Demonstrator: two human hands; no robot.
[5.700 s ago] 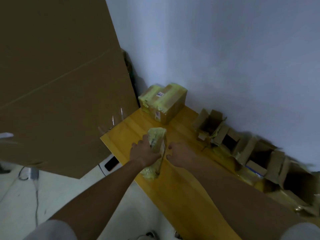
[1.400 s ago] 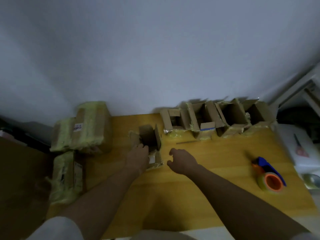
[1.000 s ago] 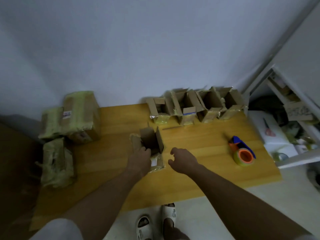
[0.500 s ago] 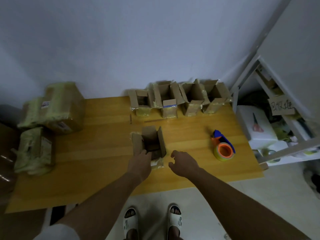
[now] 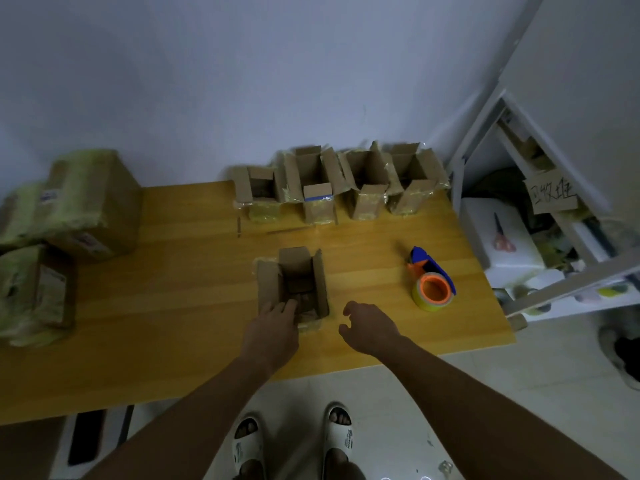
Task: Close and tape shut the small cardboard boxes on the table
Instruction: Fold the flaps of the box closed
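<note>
One box [image 5: 296,282]: open, near bench [image 5: 173,289] front edge.
Left hand [image 5: 273,327]: fingers resting on its near flap.
Right hand [image 5: 370,327]: loosely curled, holding nothing.

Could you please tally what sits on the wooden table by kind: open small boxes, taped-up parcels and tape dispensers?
Open small boxes: 5, one at the left hand and 4 by the wall
Taped-up parcels: 3
Tape dispensers: 1
Total: 9
</note>
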